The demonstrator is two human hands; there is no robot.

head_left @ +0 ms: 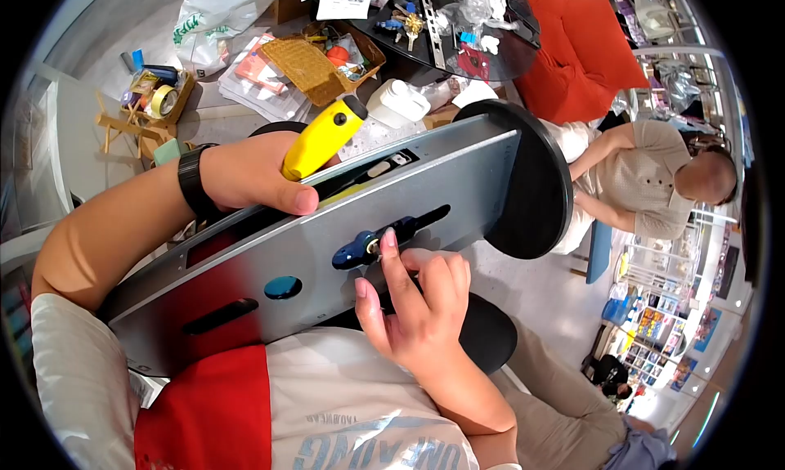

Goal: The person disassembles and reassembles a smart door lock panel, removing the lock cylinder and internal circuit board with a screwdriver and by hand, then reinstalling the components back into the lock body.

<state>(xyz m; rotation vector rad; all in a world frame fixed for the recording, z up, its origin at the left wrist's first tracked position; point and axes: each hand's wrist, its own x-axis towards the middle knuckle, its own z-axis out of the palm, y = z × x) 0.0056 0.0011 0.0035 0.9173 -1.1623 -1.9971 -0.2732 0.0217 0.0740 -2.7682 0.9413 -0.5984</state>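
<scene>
A long grey metal panel [327, 261] with slots and a round hole lies tilted across my lap. My left hand [262, 172] is at its upper edge, closed around a yellow tool handle [325, 136] with a black end. On the panel's face sits a dark blue fitting [355, 251] with a small brass-coloured centre. My right hand [417, 302] touches this fitting with the index fingertip, its thumb apart and the other fingers curled. Nothing shows between the right fingers. A black round disc [536, 180] stands behind the panel's right end.
Beyond the panel are a wicker basket [372, 57], papers [257, 78], a white cap [399, 102] and a dark round table [523, 41] with keys and metal parts. A tape basket [176, 106] stands at left. A seated person [646, 172] is at right, near a red cushion [572, 53].
</scene>
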